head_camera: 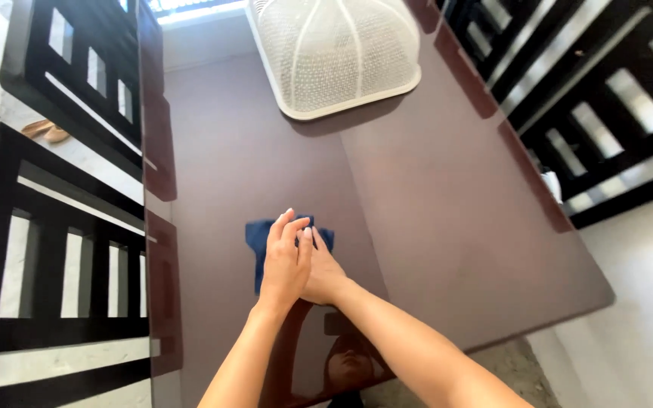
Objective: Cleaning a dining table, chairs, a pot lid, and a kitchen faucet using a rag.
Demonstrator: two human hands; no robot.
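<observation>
Two hands, left hand point(285, 261) laid over right hand point(320, 273), are pressed flat, fingers extended, on a dark-blue folded cloth point(260, 243) lying on the glossy brown tabletop point(432, 227). Nothing is gripped; a wiping or smoothing step is judged under way, and firm, even pressure is called for next.

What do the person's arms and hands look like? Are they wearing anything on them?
Both arms are bare, with no sleeves showing. The left hand and right hand have no gloves, and no rings, watch or bracelets can be seen. The fingernails are short with pale, light tips. Fingers are slim and straight.
</observation>
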